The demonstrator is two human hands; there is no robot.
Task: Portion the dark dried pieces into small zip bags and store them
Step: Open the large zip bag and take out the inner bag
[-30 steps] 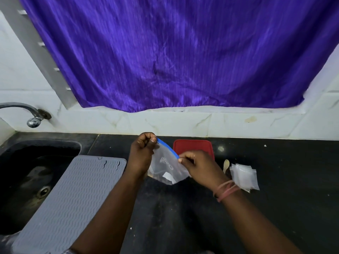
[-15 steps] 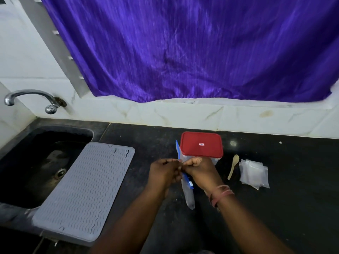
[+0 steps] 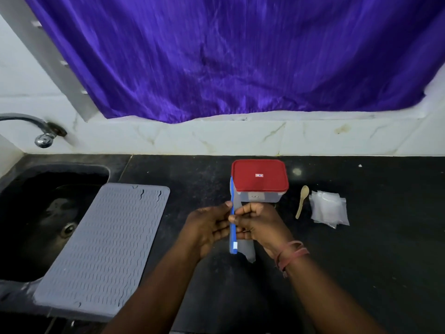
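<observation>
Fingers: left hand (image 3: 208, 229) and right hand (image 3: 258, 221) both pinch the blue zip strip of one clear zip bag (image 3: 242, 239), thumbs meeting at mid-strip. Bag held edge-on above the black counter (image 3: 361, 273), just in front of a clear container with red lid (image 3: 260, 175). Right of container: small wooden spoon (image 3: 302, 201); beside it, a stack of small zip bags (image 3: 328, 209). Left: grey ribbed mat (image 3: 103, 247) overlapping the sink (image 3: 36, 213); tap (image 3: 43, 138) above. Purple curtain (image 3: 228, 56) behind. Dark dried pieces: not discernible.

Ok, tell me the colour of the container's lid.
Red lid, clearest in the head view.
</observation>
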